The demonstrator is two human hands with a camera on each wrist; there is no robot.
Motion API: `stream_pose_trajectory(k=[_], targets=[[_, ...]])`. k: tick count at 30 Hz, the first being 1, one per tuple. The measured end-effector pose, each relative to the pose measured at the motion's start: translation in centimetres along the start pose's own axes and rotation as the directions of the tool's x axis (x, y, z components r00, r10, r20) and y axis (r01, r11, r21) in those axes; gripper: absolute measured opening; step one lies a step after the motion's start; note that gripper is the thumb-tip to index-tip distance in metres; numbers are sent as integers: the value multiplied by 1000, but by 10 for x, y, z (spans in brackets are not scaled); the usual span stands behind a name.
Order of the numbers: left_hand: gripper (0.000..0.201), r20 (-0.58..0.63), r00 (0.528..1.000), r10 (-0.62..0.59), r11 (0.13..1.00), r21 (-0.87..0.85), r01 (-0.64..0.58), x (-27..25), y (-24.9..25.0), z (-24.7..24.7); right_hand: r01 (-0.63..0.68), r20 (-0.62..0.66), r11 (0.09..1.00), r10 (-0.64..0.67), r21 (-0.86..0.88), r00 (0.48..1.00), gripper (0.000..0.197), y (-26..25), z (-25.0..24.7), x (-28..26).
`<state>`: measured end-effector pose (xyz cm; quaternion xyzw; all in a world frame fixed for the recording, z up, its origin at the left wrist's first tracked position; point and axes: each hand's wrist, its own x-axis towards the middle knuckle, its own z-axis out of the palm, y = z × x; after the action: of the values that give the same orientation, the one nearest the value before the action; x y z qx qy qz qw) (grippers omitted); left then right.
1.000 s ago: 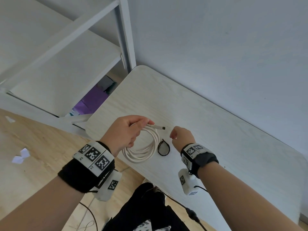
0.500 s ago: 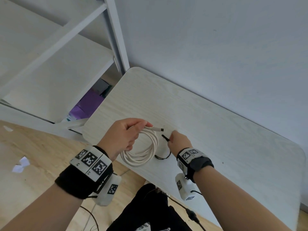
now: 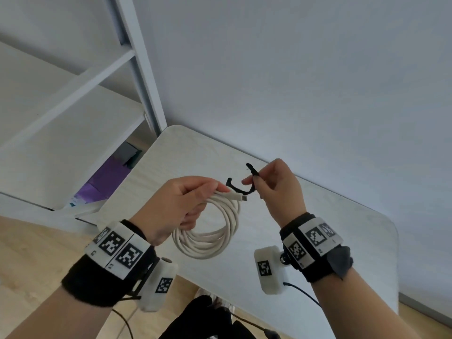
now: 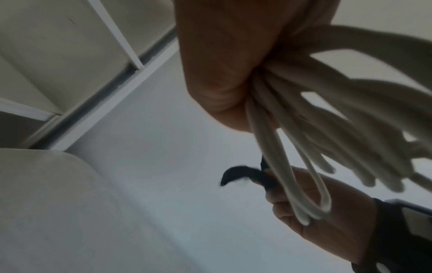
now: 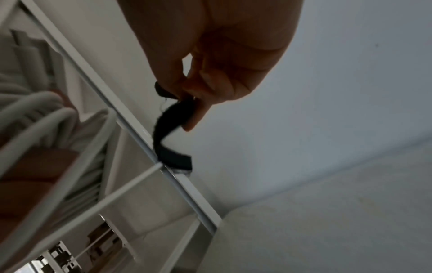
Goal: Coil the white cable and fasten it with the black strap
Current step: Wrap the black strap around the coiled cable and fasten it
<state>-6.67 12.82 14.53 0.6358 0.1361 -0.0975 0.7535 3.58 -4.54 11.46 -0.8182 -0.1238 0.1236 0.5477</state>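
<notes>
Head: left hand gripped coiled white cable; right hand pinched black strap just beside the plug. 
Left wrist: loops splayed below the fist. 
Right wrist: strap dangled curled; risk it sticks to itself or loops spring loose.

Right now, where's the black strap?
Head view: the black strap hangs pinched in the right hand, above the table, just right of the coiled white cable gripped by the left hand.

Three views: one from the head, two from the wrists.
The head camera looks down on both hands; each close wrist camera looks up, sharing the coiled white cable and curled black strap.
</notes>
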Motion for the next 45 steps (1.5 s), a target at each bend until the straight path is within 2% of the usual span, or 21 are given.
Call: stream_pose_trajectory(k=[7, 13, 20, 23, 26, 32, 36, 39, 45], targets=[[20, 154, 983, 100, 994, 32, -106, 4, 34, 31, 149, -90, 987, -143, 63, 986, 23, -38, -50, -23], [24, 306, 941, 142, 978, 104, -182, 3, 59, 63, 250, -66, 957, -243, 143, 968, 20, -56, -87, -48], [21, 401, 902, 161, 961, 145, -236, 2, 72, 86, 255, -184, 960, -231, 118, 955, 33, -63, -117, -65], [23, 421, 895, 149, 958, 162, -236, 3, 75, 92, 254, -218, 961, -226, 113, 950, 31, -63, -122, -68], [23, 442, 886, 142, 959, 160, -234, 5, 76, 96, 252, -230, 949, -207, 188, 951, 25, -61, -122, -69], [25, 452, 881, 140, 975, 92, -202, 6, 76, 101, 158, -121, 844, -111, 512, 986, 33, -52, -115, -67], [21, 411, 899, 154, 978, 66, -198, 8, 77, 101, 125, -63, 829, -108, 545, 992, 38, -51, -112, -64], [18, 377, 912, 159, 977, 72, -201, 8, 79, 101, 118, -22, 814, -129, 569, 991, 32, -52, -111, -65], [31, 341, 926, 162, 975, 87, -202, 10, 76, 100, 35, 106, 749, -139, 662, 985, 24, -54, -110, -67]])
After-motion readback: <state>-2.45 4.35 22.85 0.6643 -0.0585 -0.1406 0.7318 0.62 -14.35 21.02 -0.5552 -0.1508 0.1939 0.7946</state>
